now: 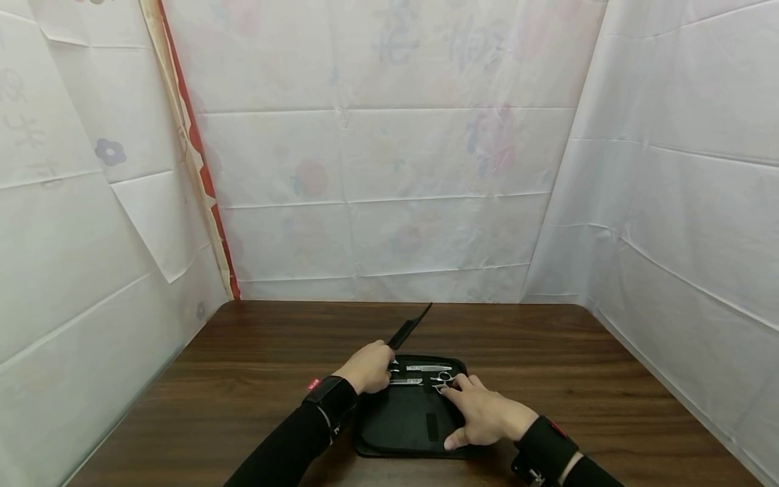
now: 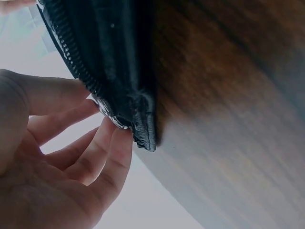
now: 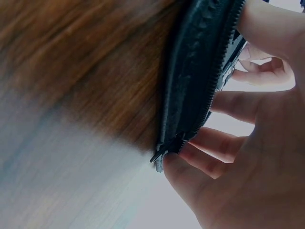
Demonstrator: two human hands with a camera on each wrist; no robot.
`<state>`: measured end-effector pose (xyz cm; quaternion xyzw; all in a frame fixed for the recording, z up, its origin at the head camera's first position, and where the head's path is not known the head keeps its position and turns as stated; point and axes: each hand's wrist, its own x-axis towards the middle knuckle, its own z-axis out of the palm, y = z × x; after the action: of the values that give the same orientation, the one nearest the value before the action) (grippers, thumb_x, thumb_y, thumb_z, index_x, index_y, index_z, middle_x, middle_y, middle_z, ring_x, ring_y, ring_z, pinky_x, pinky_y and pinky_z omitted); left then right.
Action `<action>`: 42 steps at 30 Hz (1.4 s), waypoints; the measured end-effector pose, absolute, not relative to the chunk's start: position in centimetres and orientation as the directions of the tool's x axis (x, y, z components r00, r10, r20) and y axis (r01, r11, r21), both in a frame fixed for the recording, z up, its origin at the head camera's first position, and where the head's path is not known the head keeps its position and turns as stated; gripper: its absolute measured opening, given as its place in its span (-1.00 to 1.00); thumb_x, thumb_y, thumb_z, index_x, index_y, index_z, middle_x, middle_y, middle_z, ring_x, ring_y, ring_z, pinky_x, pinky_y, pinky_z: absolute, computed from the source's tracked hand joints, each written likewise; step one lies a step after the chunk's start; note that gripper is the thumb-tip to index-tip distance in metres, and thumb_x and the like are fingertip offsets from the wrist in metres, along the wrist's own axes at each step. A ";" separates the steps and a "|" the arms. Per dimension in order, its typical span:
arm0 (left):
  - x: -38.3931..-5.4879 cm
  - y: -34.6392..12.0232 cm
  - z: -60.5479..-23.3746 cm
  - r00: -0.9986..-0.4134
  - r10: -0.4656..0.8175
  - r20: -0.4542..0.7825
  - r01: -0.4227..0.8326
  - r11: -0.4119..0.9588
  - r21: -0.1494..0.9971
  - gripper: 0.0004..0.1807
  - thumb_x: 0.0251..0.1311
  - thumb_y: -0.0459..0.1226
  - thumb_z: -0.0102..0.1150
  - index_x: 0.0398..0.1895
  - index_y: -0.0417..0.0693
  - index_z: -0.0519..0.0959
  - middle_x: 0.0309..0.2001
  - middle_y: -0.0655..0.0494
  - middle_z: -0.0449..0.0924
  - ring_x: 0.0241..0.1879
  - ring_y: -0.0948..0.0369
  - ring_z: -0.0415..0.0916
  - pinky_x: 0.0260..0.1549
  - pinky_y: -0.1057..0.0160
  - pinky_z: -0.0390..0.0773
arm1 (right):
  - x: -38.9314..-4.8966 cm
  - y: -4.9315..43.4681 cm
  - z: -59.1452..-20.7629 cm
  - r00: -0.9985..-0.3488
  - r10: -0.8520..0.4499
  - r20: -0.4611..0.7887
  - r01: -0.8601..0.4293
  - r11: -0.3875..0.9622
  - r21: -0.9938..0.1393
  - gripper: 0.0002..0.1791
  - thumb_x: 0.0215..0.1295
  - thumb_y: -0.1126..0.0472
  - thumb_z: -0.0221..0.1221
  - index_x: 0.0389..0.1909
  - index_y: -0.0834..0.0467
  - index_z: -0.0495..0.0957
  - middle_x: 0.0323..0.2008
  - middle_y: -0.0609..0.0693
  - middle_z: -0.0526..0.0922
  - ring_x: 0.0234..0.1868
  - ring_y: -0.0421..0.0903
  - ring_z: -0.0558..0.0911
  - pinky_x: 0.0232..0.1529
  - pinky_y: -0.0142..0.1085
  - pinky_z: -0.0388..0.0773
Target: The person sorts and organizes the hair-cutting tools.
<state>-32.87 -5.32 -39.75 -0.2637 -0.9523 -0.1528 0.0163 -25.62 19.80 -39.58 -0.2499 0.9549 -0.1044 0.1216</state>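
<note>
In the head view my left hand (image 1: 368,366), at the far left corner of a black zip case (image 1: 398,423), holds a black comb (image 1: 409,330) that slants up and away to the right. The left wrist view shows the curled thumb and fingertips (image 2: 121,148) close to the zipped rim; the comb's grip is hidden there. My right hand (image 1: 483,409) rests spread over the case's right side. Its thumb lies at the near edge, its fingers beside the handles of silver scissors (image 1: 443,379). In the right wrist view, fingertips touch the zip edge (image 3: 209,107).
The open case lies on a brown wooden table (image 1: 292,325), with another silver scissor-like tool (image 1: 429,368) inside and a short black strap (image 1: 432,427) on its near half. White patterned sheets (image 1: 377,155) hang at the back and both sides.
</note>
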 end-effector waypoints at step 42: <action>-32.6 -7.0 -40.5 -0.832 0.540 0.128 0.539 0.731 0.420 -0.73 0.33 -0.47 0.17 0.06 -0.35 0.63 -0.10 -0.10 0.54 -0.07 -0.02 0.53 -0.08 -0.01 0.55 | -25.6 19.9 -39.7 -0.844 -0.510 -0.166 -0.464 0.849 -0.252 -0.03 0.11 -0.26 0.41 0.45 0.16 0.37 0.26 0.06 0.35 0.23 0.05 0.36 0.01 -0.02 0.54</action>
<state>-32.64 -6.95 -40.50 -0.2898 -0.9302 -0.2251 -0.0012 -25.61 19.89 -39.70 -0.2548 0.9548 -0.1016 0.1140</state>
